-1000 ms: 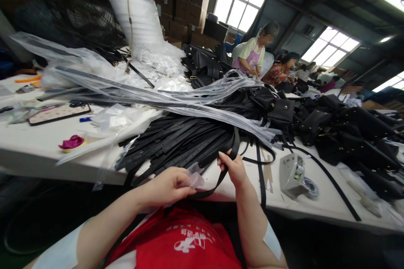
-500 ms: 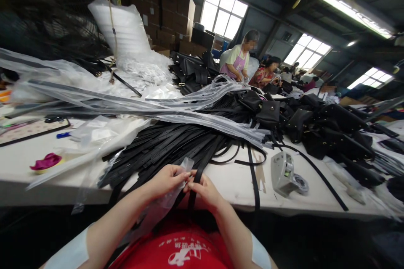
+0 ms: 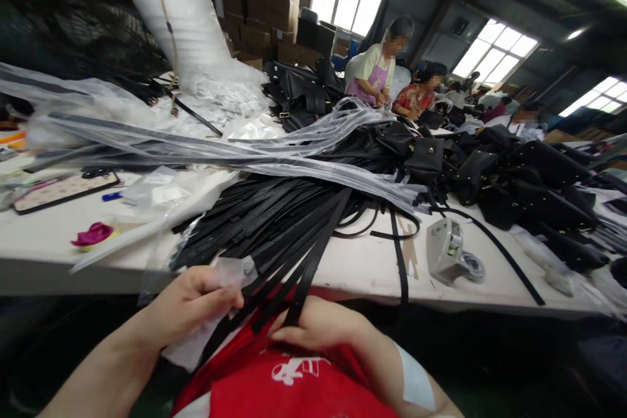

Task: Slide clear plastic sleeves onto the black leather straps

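Note:
My left hand (image 3: 200, 304) is closed on a clear plastic sleeve (image 3: 189, 346), whose crumpled end sticks out above the fingers and whose rest hangs below. Lower and to the right, my right hand (image 3: 313, 323) wraps round a black strap (image 3: 313, 264) close to my red apron (image 3: 289, 385). That strap runs up into a large pile of black straps (image 3: 259, 215) on the white table (image 3: 353, 274). Long strips in clear plastic (image 3: 294, 166) lie across the top of the pile.
A grey tape dispenser (image 3: 443, 251) stands right of the pile. Black bags (image 3: 524, 176) are heaped at the right. A phone (image 3: 68, 189) and a magenta item (image 3: 93, 235) lie at the left. A person in a purple apron (image 3: 375, 78) works across the table.
My hands, close together before, have moved apart. The left went left with the plastic sleeve; the right went down towards my apron with the strap. The camera view has shifted slightly.

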`<state>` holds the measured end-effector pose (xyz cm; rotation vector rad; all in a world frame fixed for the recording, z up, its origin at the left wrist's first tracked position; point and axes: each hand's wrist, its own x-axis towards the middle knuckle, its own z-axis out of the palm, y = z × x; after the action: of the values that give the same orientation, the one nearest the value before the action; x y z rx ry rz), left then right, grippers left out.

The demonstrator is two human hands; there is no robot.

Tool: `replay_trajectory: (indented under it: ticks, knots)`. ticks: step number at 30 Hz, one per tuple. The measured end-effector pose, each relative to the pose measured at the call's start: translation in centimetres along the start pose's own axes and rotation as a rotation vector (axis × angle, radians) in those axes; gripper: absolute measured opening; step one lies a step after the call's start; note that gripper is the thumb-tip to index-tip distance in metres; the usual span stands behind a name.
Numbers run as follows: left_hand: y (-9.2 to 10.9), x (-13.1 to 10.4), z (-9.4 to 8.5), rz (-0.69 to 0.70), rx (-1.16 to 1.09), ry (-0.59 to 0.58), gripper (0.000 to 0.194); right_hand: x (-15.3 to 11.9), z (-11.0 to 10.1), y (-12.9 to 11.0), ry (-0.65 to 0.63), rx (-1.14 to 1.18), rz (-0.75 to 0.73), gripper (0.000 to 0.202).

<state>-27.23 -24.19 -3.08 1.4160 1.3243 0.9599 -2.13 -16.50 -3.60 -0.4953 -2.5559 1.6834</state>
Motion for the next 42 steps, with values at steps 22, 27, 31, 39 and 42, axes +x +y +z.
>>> replay_trajectory:
  ticks: [22, 27, 31, 39, 42]
  knots:
    - [-1.5, 1.6, 2.8, 0.12, 0.312, -0.224, 0.045, 2.2, -2.5, -1.3, 0.613, 0.35, -0.194, 0.031]
    - [-1.2, 1.5, 3.6, 0.126, 0.286, -0.168, 0.04, 4.1, -0.8, -0.2, 0.512, 0.048, -0.22, 0.036]
    - [-1.3, 1.2, 4.2, 0.057, 0.281, -0.029, 0.04, 5.2, 0.3, 1.7, 0.644, 0.179, -0.121, 0.035]
    - [-1.5, 0.6, 4.7, 0.053, 0.107, 0.113, 0.052, 6.4, 0.2, 2.1, 0.498, 1.227, 0.23, 0.032]
    - [-1.7, 1.0, 5.0, -0.047, -0.004, 0.177, 0.055, 6.6, 0.0, 1.5, 0.482, 1.277, 0.12, 0.038]
